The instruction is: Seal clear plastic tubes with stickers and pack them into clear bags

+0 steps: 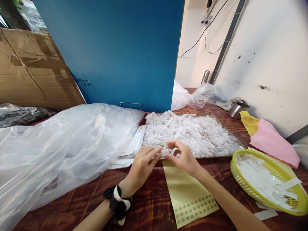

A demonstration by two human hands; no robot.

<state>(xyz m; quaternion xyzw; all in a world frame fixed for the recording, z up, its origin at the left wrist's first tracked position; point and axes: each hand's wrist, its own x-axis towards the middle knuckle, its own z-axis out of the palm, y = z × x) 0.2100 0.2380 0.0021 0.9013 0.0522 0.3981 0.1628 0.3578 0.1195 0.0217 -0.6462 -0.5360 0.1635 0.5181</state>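
Note:
My left hand (pixel 145 160) and my right hand (pixel 182 156) meet at the front edge of a pile of clear plastic pieces (pixel 192 131). Fingers of both hands are bent around something small and clear between them, too indistinct to name. A black and white band (pixel 119 203) circles my left wrist. Below the hands, a yellow sheet (pixel 190 192) with rows of small round stickers lies on the dark wooden table (pixel 149 205), partly under my right forearm.
At the right, a yellow basket (pixel 234 175) holds white strips, with pink cloth (pixel 274 139) and a metal cup (pixel 237 110) behind. Large plastic bags (pixel 72 141) cover the left. A blue panel (pixel 115 54) stands behind the table, beside cardboard (pixel 36 70).

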